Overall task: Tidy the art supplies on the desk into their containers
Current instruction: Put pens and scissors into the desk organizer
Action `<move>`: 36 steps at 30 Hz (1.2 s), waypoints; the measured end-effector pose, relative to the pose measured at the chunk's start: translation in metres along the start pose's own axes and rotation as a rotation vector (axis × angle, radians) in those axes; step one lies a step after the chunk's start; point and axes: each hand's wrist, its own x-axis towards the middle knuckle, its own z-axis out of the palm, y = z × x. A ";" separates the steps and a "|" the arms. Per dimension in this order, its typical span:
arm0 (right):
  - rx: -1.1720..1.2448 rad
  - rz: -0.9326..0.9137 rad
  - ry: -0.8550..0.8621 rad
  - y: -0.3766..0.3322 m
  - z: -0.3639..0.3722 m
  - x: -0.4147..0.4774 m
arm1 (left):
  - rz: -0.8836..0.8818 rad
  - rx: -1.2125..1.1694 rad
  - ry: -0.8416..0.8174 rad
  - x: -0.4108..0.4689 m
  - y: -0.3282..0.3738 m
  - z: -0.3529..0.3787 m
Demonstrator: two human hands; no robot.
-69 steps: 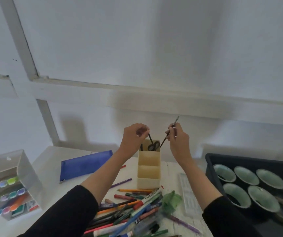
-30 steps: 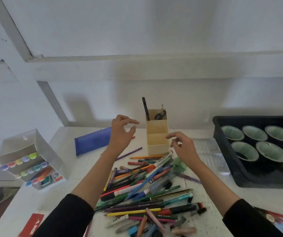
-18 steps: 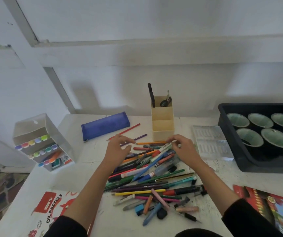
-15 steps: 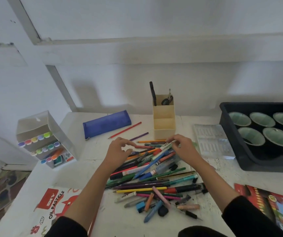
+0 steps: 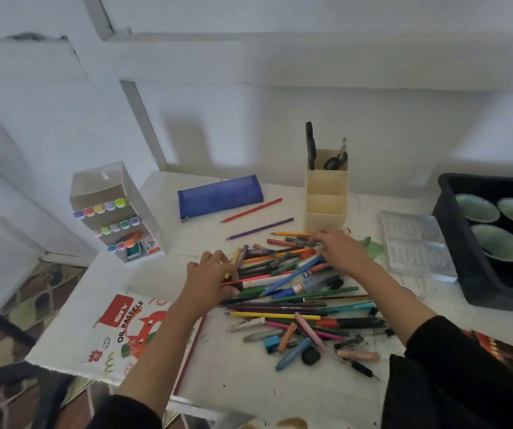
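Desk: white top, with a cream pen holder upright near its back edge.
Black tray: right of the pen holder, pale green bowls inside.
Pile of pens and pencils: heaped loose directly in front of the pen holder.
Oil pastels pad: front-left of the pen holder, flat.
Marker box: well left of the pen holder.
Blue pencil case: left of the pen holder, flat.
Left hand: front-left of the pen holder, fingers bent onto the pile's left edge; any grip unclear.
Right hand: just before the pen holder's base, fingers in the pile's far edge, blurred; grip unclear.
Scissors: in the pen holder's rear compartment.
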 end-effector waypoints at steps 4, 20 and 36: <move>-0.071 0.013 -0.083 -0.001 -0.002 0.008 | -0.019 0.027 -0.017 -0.004 -0.005 0.001; -0.097 -0.066 -0.005 -0.001 0.000 0.002 | -0.039 0.177 0.040 -0.002 0.001 0.006; 0.498 -0.115 0.507 -0.007 -0.042 -0.002 | 0.042 -0.662 0.621 0.045 0.013 -0.048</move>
